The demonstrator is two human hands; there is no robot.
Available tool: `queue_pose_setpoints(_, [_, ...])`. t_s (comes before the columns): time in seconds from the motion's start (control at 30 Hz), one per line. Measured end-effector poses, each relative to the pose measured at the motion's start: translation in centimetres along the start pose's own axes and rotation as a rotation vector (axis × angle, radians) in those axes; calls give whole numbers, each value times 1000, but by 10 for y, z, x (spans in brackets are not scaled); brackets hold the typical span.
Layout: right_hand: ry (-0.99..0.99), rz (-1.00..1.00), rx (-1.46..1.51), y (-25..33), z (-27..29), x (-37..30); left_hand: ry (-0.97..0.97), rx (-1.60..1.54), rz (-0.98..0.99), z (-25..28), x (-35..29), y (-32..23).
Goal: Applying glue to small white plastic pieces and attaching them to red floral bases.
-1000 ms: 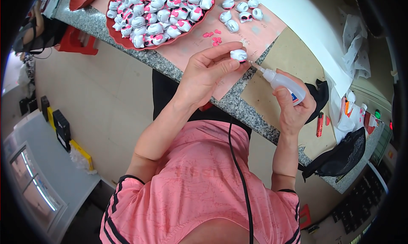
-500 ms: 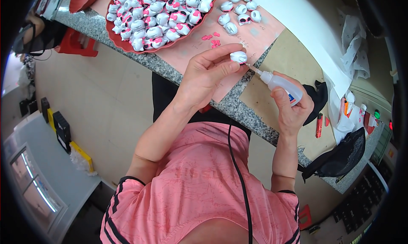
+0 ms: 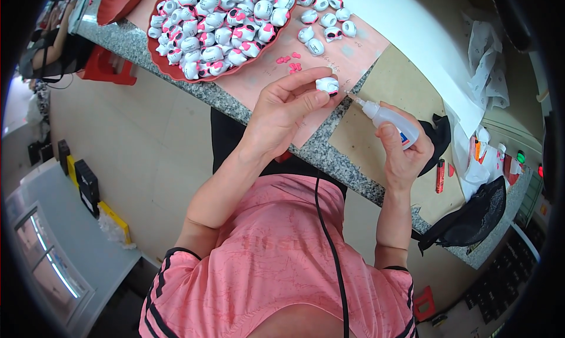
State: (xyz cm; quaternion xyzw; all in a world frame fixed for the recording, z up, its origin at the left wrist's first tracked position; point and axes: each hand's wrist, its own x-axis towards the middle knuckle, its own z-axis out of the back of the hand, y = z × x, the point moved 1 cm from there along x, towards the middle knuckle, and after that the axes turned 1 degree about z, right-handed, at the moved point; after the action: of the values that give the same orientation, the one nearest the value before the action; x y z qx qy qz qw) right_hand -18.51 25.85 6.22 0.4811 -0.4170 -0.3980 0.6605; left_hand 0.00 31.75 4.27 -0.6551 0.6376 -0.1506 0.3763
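My left hand (image 3: 282, 105) pinches a small white cat-head-shaped figure (image 3: 327, 86), with a dark and pink patch on its lower side, between thumb and fingers above the table edge. In my right hand (image 3: 405, 152) is a translucent squeeze glue bottle (image 3: 393, 123), tilted so that its thin nozzle points left at the figure. A small gap separates the nozzle tip from the figure. Just beyond my left fingers lie several small pink bow-shaped pieces (image 3: 295, 67) on a pink sheet (image 3: 253, 85).
A red scalloped tray (image 3: 154, 54) heaped with similar white figures stands at the far left of my hands. Several loose figures (image 3: 328, 20) lie right of it. A red lighter (image 3: 440, 176), black cloth (image 3: 438, 141) and black mesh item (image 3: 471, 217) lie to the right. A red stool (image 3: 106, 67) stands beyond.
My left hand has drawn the figure slightly down and left, away from the nozzle, turning it a little. The right hand with the glue bottle stays nearly still.
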Motion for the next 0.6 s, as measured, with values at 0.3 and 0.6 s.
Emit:
queue_pose_setpoints(0.3, [4,5,74,-1,4,3,-1,-29,15,2,1,-2])
queue_pose_setpoints(0.6, [-142,-196,46,-25,24,9,-53,54,38,19,-39,3])
